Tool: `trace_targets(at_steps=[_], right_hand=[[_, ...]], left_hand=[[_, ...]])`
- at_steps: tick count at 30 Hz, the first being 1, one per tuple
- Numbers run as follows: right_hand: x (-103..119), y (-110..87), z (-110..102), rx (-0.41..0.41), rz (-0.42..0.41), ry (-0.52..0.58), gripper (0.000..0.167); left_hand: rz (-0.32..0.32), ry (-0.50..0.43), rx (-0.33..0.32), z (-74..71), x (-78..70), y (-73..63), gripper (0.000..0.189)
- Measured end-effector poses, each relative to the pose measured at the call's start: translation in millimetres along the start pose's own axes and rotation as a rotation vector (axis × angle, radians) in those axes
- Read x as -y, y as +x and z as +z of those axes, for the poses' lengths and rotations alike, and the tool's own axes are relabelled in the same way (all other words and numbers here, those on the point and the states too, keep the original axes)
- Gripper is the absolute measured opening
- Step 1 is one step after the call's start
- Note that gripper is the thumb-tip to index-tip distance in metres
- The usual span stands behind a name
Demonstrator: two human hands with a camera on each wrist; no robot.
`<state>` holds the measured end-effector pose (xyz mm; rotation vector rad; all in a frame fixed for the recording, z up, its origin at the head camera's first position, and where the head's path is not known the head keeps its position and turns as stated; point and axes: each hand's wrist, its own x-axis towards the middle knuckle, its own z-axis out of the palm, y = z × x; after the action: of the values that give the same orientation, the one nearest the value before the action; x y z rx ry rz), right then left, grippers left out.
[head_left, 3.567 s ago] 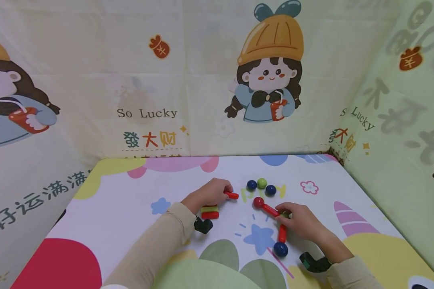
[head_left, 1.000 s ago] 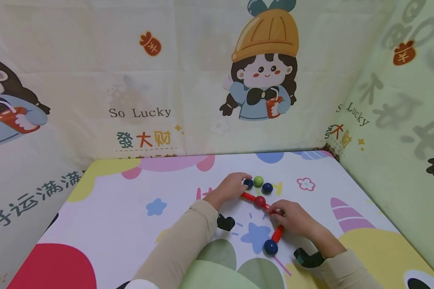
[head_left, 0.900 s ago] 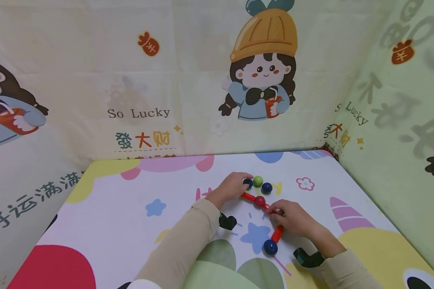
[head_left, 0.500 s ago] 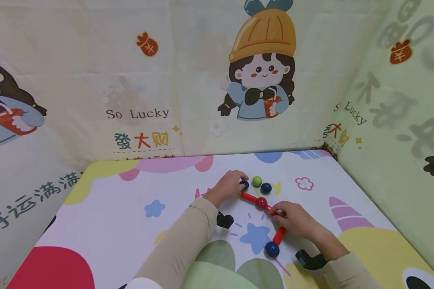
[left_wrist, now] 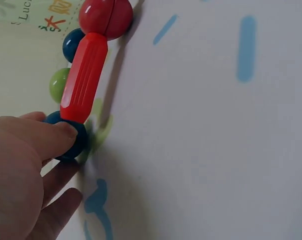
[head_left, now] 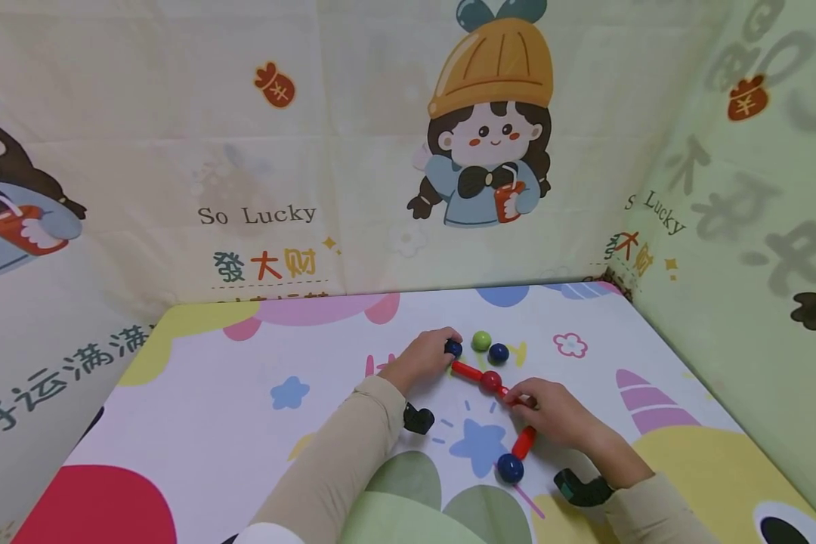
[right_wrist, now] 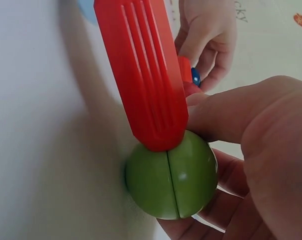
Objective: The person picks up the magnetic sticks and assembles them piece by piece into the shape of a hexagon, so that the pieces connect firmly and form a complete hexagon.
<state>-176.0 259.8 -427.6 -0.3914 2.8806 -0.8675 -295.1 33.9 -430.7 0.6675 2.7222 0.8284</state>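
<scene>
A chain of red rods and coloured balls lies across the table. My left hand (head_left: 425,359) pinches a dark blue ball (left_wrist: 79,144) at the tip of the far red rod (head_left: 467,371). That rod runs into a red ball (head_left: 491,381). My right hand (head_left: 551,408) holds the chain by its green ball (right_wrist: 171,175), fingers behind the ball and thumb beside it. From there a nearer red rod (head_left: 524,443) leads to another dark blue ball (head_left: 510,468). In the head view the green ball is hidden under my right fingers.
Just beyond the chain lie a loose light green ball (head_left: 481,341) and a dark blue ball (head_left: 499,353). Black wrist cameras (head_left: 418,419) hang at both wrists. A printed cloth wall (head_left: 381,249) rises behind the patterned table (head_left: 211,408).
The red rod my left hand held is now joined to the red ball. My left hand has gripped a blue ball from the back group and drawn it to that rod's end. The right hand stays.
</scene>
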Motion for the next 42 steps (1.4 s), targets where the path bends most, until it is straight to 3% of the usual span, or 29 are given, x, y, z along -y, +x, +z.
trace_targets(at_steps=[8, 14, 30, 37, 42], right_hand=[[2, -0.7, 0, -0.001, 0.022, 0.001, 0.018], [2, -1.3, 1, -0.007, 0.025, -0.007, 0.018], [2, -0.6, 3, -0.02, 0.026, 0.016, 0.017], [2, -0.8, 5, -0.028, 0.039, 0.016, 0.017], [1, -1.3, 6, -0.026, 0.047, 0.016, 0.018]], left_hand=[[0.014, -0.02, 0.02, -3.5, 8.8, -3.3, 0.031], [0.015, 0.056, 0.056, -4.5, 15.7, -8.4, 0.037], [0.002, 0.004, 0.079, -5.4, 10.2, -18.7, 0.037], [0.039, 0.073, 0.077, -4.0, 6.7, -20.5, 0.034], [0.033, 0.092, 0.095, -4.6, 6.6, -22.9, 0.042]])
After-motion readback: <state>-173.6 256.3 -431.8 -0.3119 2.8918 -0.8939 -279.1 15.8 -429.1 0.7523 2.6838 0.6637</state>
